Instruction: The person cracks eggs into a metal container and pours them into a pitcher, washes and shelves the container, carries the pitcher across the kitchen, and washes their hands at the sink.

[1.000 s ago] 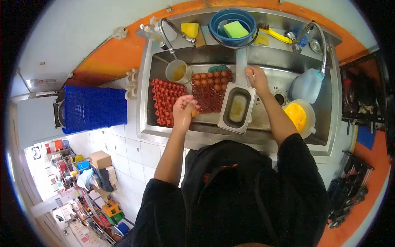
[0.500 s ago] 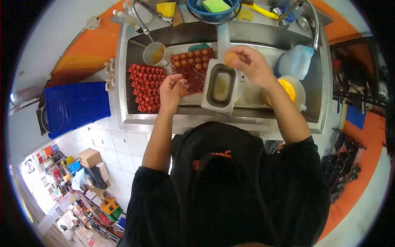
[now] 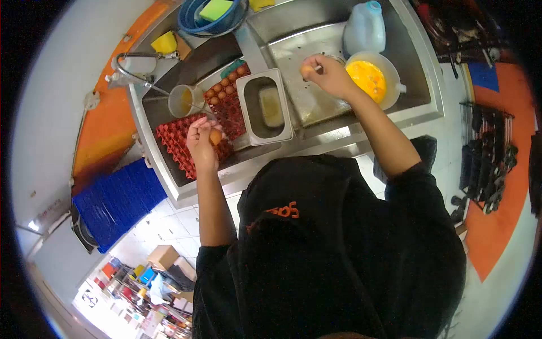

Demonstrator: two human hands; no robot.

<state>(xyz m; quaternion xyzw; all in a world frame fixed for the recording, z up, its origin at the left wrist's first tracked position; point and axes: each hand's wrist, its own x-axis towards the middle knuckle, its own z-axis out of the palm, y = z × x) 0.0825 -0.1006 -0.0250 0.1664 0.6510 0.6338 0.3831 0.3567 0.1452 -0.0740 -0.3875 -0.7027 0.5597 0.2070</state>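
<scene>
My left hand (image 3: pixel 201 142) is closed round a brown egg (image 3: pixel 215 137), above the stacked red egg trays (image 3: pixel 179 144). Over the right basin, my right hand (image 3: pixel 332 78) grips another brown egg (image 3: pixel 307 70) with its fingertips; whether that shell is whole cannot be made out. Between the hands, a steel pan (image 3: pixel 246 101) spans the sink's divider with a little cloudy liquid at its bottom. A red tray of eggs (image 3: pixel 224 90) lies behind the left hand. Near my right wrist stands a white bowl (image 3: pixel 393 93) of cracked eggs, yellow yolks showing.
A bluish plastic jug (image 3: pixel 366 31) is behind the bowl. In the left basin, a clear container (image 3: pixel 182 101) holds some yellowish liquid, with a thin faucet (image 3: pixel 135 73) reaching over it. A blue tub (image 3: pixel 195 24) with a green sponge sits on the back ledge.
The view has turned and shifted. My right hand has gone from above the steel pan to the right, nearer the bowl. Both hands still hold their eggs.
</scene>
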